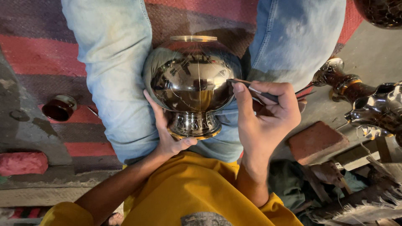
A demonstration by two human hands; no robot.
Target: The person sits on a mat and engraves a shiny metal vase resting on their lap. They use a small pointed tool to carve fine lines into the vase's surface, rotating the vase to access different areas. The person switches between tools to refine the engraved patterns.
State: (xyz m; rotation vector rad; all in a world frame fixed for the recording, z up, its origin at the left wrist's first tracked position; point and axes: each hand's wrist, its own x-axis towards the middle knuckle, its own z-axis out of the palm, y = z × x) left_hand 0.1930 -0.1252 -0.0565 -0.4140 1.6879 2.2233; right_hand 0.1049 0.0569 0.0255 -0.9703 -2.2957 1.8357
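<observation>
A shiny round metal pot [190, 79] with a brass rim and a patterned foot lies on its side between my knees in light jeans. My left hand [167, 134] cups the pot from below left, thumb under the patterned foot. My right hand [266, 115] pinches a thin dark pointed tool [251, 88], whose tip touches the pot's right side. Thin scratched lines run across the polished belly.
A small dark red cup [59, 107] sits on the striped red mat at left. A brick [317, 142] lies at right, near dark glossy metal vessels [368, 104]. Another dark round vessel [383, 11] shows at top right. Rags and scraps clutter the lower right.
</observation>
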